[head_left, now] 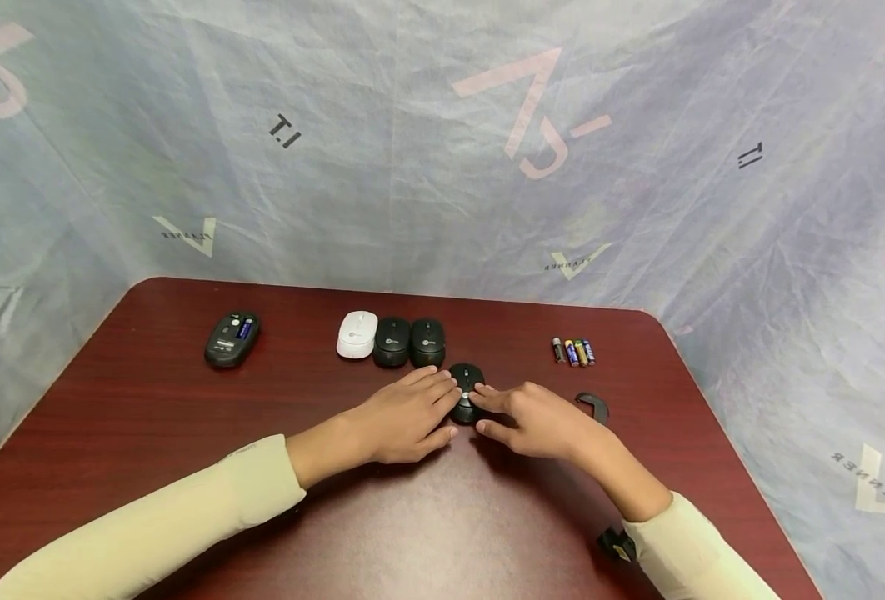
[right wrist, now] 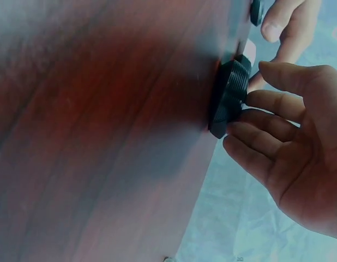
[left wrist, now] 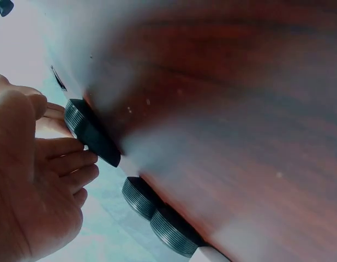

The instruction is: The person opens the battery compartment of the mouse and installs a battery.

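A black computer mouse (head_left: 467,377) lies upright on the table between both hands. From its left side my left hand (head_left: 401,418) reaches in, fingers extended and fingertips at the mouse's edge. On the other side my right hand (head_left: 540,421) has its fingertips on the mouse's top and right edge, the thumb lower down. The left wrist view shows the ridged side of the mouse (left wrist: 91,131) beside the straight fingers of the left hand (left wrist: 40,180). In the right wrist view, relaxed fingers of the right hand (right wrist: 299,136) meet the mouse (right wrist: 232,95).
A white mouse (head_left: 357,335) and two black mice (head_left: 392,342) stand in a row behind. An upturned mouse (head_left: 231,340) at far left shows a blue battery. Several batteries (head_left: 573,352) lie at right, near a dark curved cover (head_left: 597,407). A black-and-yellow item (head_left: 617,544) sits by the right sleeve.
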The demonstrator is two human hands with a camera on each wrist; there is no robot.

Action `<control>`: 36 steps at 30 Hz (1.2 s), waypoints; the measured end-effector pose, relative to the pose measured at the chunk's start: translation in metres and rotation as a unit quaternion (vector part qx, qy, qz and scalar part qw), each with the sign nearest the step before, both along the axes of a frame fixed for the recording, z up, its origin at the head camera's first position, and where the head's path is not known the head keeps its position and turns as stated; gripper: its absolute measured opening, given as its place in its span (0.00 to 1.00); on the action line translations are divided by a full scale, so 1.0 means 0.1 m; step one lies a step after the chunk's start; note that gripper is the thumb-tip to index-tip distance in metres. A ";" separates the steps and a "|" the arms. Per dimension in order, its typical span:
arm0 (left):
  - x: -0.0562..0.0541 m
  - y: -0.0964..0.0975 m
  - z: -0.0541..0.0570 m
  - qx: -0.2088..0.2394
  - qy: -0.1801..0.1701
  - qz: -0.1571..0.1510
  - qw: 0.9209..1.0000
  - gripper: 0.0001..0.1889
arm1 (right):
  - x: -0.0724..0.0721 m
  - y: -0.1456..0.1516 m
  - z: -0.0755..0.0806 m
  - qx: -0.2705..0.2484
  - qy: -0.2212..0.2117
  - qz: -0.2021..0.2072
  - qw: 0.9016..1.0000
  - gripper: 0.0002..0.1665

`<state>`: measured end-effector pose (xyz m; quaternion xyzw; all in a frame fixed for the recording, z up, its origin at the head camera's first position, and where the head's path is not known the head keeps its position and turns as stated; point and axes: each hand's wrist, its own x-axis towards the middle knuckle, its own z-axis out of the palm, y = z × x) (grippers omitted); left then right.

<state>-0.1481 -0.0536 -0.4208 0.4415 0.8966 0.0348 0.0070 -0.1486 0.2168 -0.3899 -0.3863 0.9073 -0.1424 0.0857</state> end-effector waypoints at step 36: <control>-0.11 0.00 -0.02 0.096 -0.099 0.085 0.987 0.41 | -0.18 -0.03 -0.13 -0.039 -0.052 -0.079 0.995 0.46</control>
